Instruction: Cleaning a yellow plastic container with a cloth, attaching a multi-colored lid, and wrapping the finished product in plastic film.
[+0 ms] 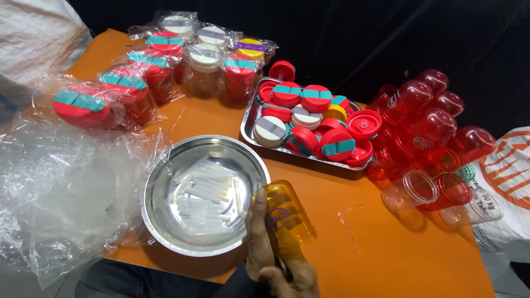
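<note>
One hand wraps its fingers around an amber plastic bottle at 6 o'clock on the orange desk, just beside the steel bowl of clear straws at 9 o'clock of it.

Orange table crowded with bottle parts and wrapping

Steel tray heaped with red lids; red bottles piled at right; wrapped bottles in rows behind; crumpled clear plastic at left.
</note>
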